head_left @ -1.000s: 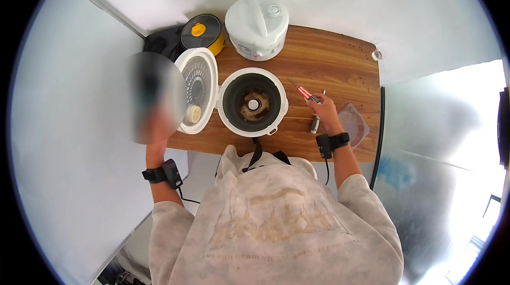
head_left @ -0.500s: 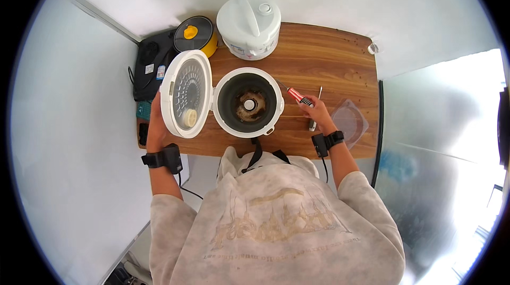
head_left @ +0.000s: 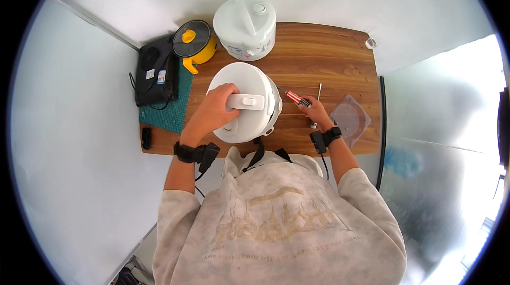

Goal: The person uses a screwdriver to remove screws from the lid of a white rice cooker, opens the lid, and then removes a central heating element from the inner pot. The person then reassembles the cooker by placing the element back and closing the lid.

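Note:
My left hand (head_left: 217, 108) is closed on the lid of a white rice cooker (head_left: 278, 109), fingers at the lid's handle (head_left: 248, 101). The lid lies nearly down over the pot, with a gap still showing along its right side. In my right hand (head_left: 316, 113) is a screwdriver (head_left: 296, 98) with a red, white and blue patterned handle, its thin shaft pointing left toward the cooker. Beneath the right hand, a second screwdriver (head_left: 319, 92) lies on the table. A clear plastic tray (head_left: 350, 121) sits just right of that hand.
Behind the cooker stands another white lidded cooker (head_left: 245, 24). To its left is a yellow pot (head_left: 195, 46) with a dark lid. A black appliance (head_left: 155, 75) rests on a green cutting mat (head_left: 183, 104). Walls border the wooden table (head_left: 324, 54).
My left hand has swung the rice cooker's lid rightward from upright down over the pot. My right hand keeps the screwdriver in about the same place.

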`<state>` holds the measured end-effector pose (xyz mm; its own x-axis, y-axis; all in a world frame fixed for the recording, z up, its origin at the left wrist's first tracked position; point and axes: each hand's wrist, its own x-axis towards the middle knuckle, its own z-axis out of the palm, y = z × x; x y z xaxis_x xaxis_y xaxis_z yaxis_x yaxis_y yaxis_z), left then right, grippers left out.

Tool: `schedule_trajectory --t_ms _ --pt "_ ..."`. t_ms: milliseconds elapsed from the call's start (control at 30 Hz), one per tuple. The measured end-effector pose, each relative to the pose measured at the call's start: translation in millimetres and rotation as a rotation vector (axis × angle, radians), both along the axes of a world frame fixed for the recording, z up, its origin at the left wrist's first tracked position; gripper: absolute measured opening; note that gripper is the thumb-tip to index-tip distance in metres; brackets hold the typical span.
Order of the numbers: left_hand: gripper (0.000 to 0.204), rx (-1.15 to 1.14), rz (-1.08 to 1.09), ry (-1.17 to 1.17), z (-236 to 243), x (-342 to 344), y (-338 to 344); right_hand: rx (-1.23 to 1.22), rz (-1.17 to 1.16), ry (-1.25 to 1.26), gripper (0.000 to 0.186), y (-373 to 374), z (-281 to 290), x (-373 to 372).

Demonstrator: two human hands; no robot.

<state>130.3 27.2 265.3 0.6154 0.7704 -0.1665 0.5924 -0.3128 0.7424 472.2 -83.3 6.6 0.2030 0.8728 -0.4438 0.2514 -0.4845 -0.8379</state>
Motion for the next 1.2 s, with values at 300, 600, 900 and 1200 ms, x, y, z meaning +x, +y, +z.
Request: schedule_trajectory --t_ms 300,600,900,1200 --pt "0.034 0.133 -0.125 0.072 -27 29 4 0.000 0.166 -0.346 0.049 -3 12 -13" --pt "0.051 0.162 -0.080 0.344 -48 55 2 0.108 0.254 -0.484 0.045 -9 -14 -22" --pt "0.054 0.120 -0.063 0.364 -56 57 6 0.102 0.298 -0.497 0.050 -10 -7 -25" --pt "0.055 0.052 -0.040 0.343 -55 58 7 0.034 0.325 -0.497 0.050 -7 -2 -26"
